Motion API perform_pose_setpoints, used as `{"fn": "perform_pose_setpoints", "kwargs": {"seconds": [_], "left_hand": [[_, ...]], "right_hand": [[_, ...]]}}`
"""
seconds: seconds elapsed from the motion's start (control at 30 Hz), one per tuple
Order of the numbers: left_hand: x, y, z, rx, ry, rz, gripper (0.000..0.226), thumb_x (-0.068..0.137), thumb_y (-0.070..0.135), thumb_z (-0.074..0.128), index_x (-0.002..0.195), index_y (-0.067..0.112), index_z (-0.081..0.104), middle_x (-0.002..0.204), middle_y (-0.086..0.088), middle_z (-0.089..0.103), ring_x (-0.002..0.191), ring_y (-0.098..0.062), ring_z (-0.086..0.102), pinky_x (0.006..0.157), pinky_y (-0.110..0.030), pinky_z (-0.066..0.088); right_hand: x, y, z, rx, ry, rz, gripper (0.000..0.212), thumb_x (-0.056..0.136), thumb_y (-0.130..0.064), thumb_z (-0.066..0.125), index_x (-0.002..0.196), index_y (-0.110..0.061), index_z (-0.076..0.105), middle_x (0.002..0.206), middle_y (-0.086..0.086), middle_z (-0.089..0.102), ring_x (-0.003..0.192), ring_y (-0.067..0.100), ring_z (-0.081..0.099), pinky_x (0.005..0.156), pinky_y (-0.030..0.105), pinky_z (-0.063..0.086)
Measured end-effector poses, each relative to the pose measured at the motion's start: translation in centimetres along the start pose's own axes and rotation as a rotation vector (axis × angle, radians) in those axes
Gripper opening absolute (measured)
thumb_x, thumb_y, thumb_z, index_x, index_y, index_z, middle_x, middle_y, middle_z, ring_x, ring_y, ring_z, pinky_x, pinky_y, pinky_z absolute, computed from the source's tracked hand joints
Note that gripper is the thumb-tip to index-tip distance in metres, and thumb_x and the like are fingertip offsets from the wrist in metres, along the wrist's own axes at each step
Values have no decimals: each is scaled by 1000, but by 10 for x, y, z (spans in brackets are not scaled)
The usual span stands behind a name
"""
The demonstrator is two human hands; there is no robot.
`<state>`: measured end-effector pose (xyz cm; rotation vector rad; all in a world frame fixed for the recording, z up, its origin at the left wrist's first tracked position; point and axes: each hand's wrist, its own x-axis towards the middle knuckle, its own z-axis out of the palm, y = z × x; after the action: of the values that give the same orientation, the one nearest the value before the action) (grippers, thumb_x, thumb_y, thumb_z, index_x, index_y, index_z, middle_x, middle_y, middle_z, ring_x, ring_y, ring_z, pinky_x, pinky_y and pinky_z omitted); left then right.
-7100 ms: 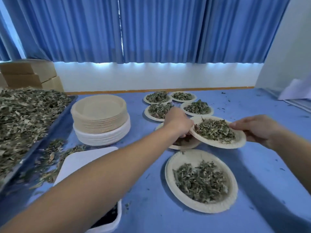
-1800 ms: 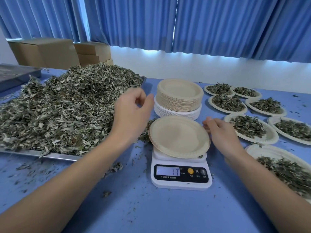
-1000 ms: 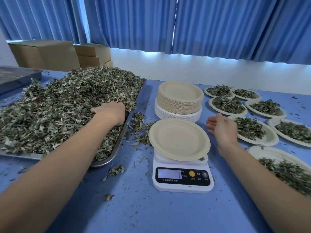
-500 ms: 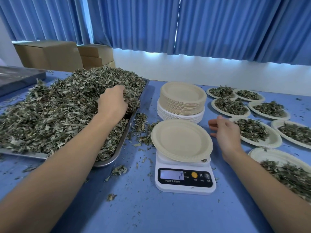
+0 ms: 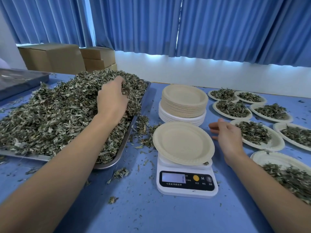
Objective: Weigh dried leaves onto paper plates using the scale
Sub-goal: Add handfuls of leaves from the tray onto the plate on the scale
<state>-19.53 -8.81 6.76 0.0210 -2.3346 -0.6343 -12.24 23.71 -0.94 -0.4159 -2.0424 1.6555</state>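
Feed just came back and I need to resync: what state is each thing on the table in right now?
left hand: gripping a handful in the dried leaves
scale: on, display lit, reading unreadable
scale plate: empty, resting on the scale
right hand: relaxed, holding nothing, beside the scale plate
plate stack: unused, behind the scale
filled plates: holding leaves, at right
tray: heaped with leaves
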Motion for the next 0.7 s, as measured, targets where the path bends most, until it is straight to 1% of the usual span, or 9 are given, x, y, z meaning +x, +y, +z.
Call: {"fn": "perform_pose_setpoints", "kwargs": {"seconds": [0.1, 0.17, 0.27, 0.33, 0.37, 0.43, 0.5, 0.6, 0.7], "left_hand": [[2, 5, 0, 146, -120, 26, 35, 87, 1, 69, 117, 19, 63, 97, -11, 71, 81, -35, 66, 67, -43, 57], [0, 7, 2, 170, -187, 17, 30, 86, -2, 66, 110, 16, 64, 96, -13, 69, 80, -36, 63, 66, -41, 55], [-5, 17, 1, -15, -82, 10, 31, 89, 1, 68, 113, 20, 64, 96, -7, 70, 77, -27, 61, 65, -37, 53], [-13, 33, -3, -222, -26, 30, 28, 89, 10, 73, 112, 25, 66, 98, 3, 70, 83, -16, 59, 71, -27, 47], [-19, 42, -6, -309, -42, 60, 27, 88, 14, 75, 110, 27, 67, 97, 7, 70, 86, -12, 60, 73, -20, 45], [-33, 62, -10, -437, -150, 125, 26, 84, 19, 80, 106, 29, 70, 94, 14, 70, 88, -7, 63, 76, -14, 45], [-47, 78, -12, -512, -314, 171, 24, 81, 22, 84, 101, 28, 72, 95, 12, 72, 90, -9, 67, 82, -24, 53], [-65, 93, -8, -500, -541, 234, 29, 78, 28, 87, 103, 24, 73, 96, 12, 71, 89, -3, 65, 86, -24, 52], [-75, 99, -3, -461, -813, 242, 44, 76, 37, 88, 113, 24, 70, 107, 6, 69, 99, -10, 65, 93, -28, 51]], "right_hand": [[1, -1, -1, 22, -2, 17, 42, 110, -35, 43, 101, -7, 73, 102, 2, 73, 100, 19, 68, 78, 35, 56], [1, -1, -2, 30, -5, 23, 43, 110, -35, 43, 104, -4, 73, 103, 4, 73, 100, 20, 68, 77, 33, 56], [1, 0, -3, 32, -7, 23, 43, 110, -35, 43, 104, -4, 73, 102, 3, 73, 99, 18, 68, 76, 33, 56], [1, 0, -2, 25, -7, 25, 43, 110, -35, 43, 103, -5, 73, 101, 2, 73, 98, 17, 69, 79, 34, 56], [1, 0, -1, 20, -9, 25, 43, 110, -36, 43, 103, -6, 74, 101, 2, 73, 97, 17, 69, 80, 36, 56], [2, -1, -1, 10, -10, 26, 42, 109, -35, 44, 100, -8, 74, 101, 3, 74, 96, 17, 69, 82, 37, 57], [2, -1, 0, 2, -12, 21, 40, 109, -35, 44, 95, -11, 73, 100, 2, 74, 96, 17, 70, 83, 38, 57], [1, -1, -1, -9, -16, 16, 41, 109, -35, 45, 95, -10, 74, 99, 1, 74, 96, 17, 70, 88, 42, 58], [1, -1, -1, -22, -16, 12, 42, 109, -35, 45, 98, -7, 74, 98, 4, 74, 96, 19, 70, 94, 46, 57]]}}
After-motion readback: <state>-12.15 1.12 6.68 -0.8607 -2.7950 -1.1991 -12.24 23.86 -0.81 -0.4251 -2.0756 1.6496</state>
